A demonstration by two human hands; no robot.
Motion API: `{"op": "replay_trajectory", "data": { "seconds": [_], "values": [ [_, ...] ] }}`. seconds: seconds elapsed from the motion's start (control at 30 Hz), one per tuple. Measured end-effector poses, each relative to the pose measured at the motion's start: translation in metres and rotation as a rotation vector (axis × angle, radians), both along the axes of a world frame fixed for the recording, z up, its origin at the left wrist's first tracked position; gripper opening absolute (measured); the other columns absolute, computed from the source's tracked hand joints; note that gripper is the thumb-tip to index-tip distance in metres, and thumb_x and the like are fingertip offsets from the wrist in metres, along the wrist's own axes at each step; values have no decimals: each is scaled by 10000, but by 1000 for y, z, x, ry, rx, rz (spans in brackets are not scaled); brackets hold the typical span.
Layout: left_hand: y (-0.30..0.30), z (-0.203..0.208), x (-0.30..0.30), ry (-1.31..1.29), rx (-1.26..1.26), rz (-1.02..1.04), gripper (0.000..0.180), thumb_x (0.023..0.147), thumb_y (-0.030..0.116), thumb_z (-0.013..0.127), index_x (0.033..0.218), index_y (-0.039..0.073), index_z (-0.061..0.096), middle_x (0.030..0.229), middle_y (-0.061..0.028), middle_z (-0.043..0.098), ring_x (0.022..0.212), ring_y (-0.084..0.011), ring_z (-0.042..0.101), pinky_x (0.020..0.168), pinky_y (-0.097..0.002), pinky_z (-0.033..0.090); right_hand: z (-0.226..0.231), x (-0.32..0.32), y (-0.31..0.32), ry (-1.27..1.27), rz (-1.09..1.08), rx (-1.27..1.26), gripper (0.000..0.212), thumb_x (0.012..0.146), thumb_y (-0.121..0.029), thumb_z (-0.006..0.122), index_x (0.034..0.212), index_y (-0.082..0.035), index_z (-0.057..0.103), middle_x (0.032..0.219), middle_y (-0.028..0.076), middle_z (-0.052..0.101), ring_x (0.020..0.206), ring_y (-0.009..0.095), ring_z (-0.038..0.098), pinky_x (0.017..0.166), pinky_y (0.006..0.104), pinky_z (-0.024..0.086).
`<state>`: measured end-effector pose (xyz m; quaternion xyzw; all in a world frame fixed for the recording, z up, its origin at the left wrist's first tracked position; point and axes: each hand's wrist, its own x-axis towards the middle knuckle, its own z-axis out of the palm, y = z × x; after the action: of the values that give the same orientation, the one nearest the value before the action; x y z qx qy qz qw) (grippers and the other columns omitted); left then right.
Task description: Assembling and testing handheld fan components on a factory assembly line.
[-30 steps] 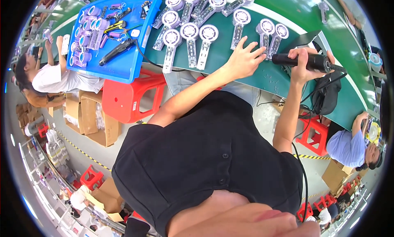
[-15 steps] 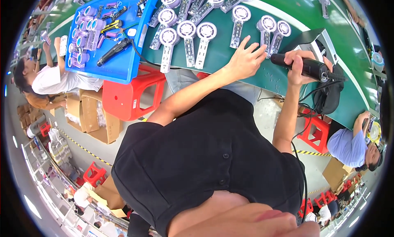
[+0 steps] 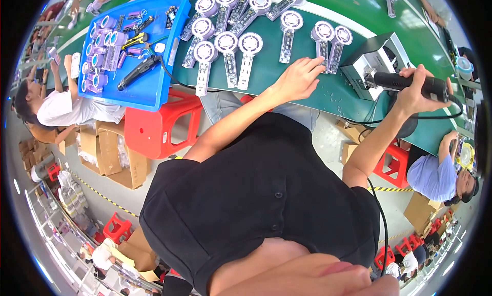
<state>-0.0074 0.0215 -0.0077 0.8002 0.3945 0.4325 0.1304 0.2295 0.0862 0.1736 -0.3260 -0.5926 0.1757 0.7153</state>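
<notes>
My right hand (image 3: 414, 97) is wrapped round a black electric screwdriver (image 3: 388, 81), held level with its tip pointing left. The tip meets the metal front part of a box-shaped screw feeder (image 3: 354, 76). My left hand (image 3: 300, 80) lies palm down with fingers stretched, the fingertips touching the lower handle end of a handheld fan body (image 3: 322, 39). That fan has a round lilac-white head and an exposed circuit board. Close on its right lies a second fan body (image 3: 336, 52), and a third fan body (image 3: 288, 39) is to the left.
Several more fan bodies (image 3: 226, 57) lie in rows further left on the green table (image 3: 277, 78). A blue tray (image 3: 163, 91) holds lilac parts, cutters and another black power tool (image 3: 139, 72). Small screws are scattered near the feeder. A black cable (image 3: 410, 117) trails from the screwdriver. Co-workers sit on both sides.
My right hand has swung the screwdriver right and away from the fan bodies, its tip now at the feeder. My left hand has drawn its fingers together and lowered slightly.
</notes>
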Motion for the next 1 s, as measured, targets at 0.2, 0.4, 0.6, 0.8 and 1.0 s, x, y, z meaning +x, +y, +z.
{"op": "replay_trajectory", "data": {
  "seconds": [0.2, 0.4, 0.6, 0.8, 1.0],
  "values": [
    [0, 3, -2, -40, -58, -16, 497, 764, 55, 719, 1235, 5, 570, 1372, -170, 535, 1094, -365, 604, 930, -447, 505, -3, -4, 2, -97, -117, -29, 657, 830, 62, 749, 1300, -70, 309, 713, 163, 655, 493, 186, 610, 501, 336, 561],
    [1, 6, -4, -36, -98, -17, 570, 762, 65, 734, 1305, 28, 564, 1380, -162, 536, 1121, -353, 598, 946, -441, 500, -10, 5, 14, -39, -53, -113, 677, 834, 47, 762, 1316, -70, 301, 726, 154, 639, 491, 207, 603, 496, 360, 553],
    [0, 4, -4, -99, -146, -25, 582, 755, 61, 737, 1313, 55, 572, 1435, -144, 516, 1108, -343, 601, 941, -430, 501, -16, 9, 19, 70, -11, -211, 650, 839, 65, 744, 1313, -78, 323, 763, 147, 593, 474, 207, 573, 444, 370, 530],
    [1, 3, -5, -103, -145, -29, 584, 753, 61, 739, 1311, 56, 570, 1450, -131, 513, 1092, -334, 601, 937, -429, 501, 1, 0, 0, 75, 53, -61, 667, 831, 144, 667, 1313, -124, 292, 697, 193, 627, 457, 234, 566, 459, 398, 534],
    [2, 3, -5, -97, -146, -30, 579, 759, 64, 739, 1313, 60, 568, 1453, -131, 510, 1088, -339, 597, 936, -433, 502, -9, 3, 9, -53, -29, -56, 672, 831, 94, 718, 1321, -75, 291, 700, 166, 646, 474, 202, 592, 494, 370, 558]
  ]
}}
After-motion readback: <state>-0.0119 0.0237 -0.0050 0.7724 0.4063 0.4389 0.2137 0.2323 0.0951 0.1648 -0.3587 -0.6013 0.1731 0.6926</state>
